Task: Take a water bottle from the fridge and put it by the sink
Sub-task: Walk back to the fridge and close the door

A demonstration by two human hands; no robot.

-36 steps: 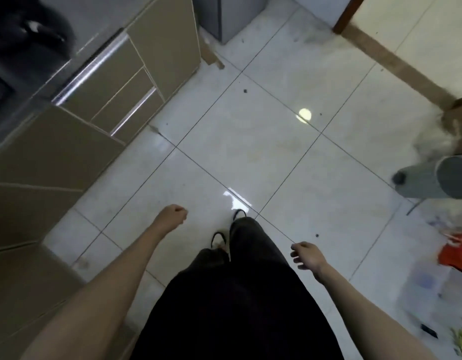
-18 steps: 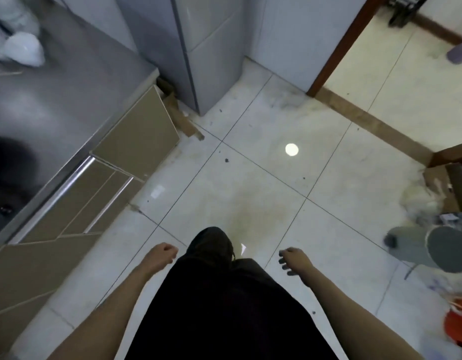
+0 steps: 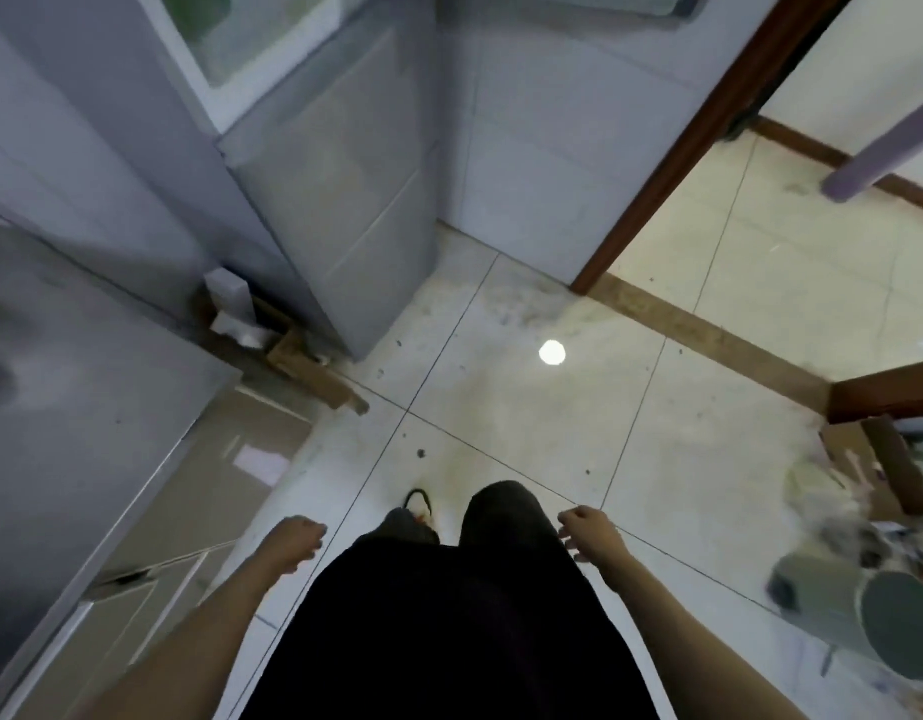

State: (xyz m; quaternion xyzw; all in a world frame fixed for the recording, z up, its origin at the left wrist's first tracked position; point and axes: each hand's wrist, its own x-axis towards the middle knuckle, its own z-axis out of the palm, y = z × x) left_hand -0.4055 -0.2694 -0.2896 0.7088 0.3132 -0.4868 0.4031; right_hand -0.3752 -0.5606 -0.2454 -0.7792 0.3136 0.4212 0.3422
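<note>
The water bottle is not in view; presumably it is inside the fridge (image 3: 345, 200), whose doors appear shut. Neither hand holds anything. The left hand (image 3: 293, 543) hangs at the person's side, fingers loosely curled in on nothing. The right hand (image 3: 589, 535) hangs on the other side, fingers slack and a little spread. Between them are dark trousers and a sandalled foot on the pale tiled floor (image 3: 527, 423). To the left runs a grey steel counter (image 3: 85, 387) over beige cabinet fronts. Cardboard scraps (image 3: 314, 371) lie wedged between the counter's end and the fridge base. To the right a brown-framed doorway (image 3: 709, 132) opens onto another room. Compared with a second ago, when only a lower corner of the fridge showed at the top of the view, the fridge now fills the upper left and sits much nearer, so the person has walked toward it. The task is at its start: next, a hand likely has to rise and open the door.
</note>
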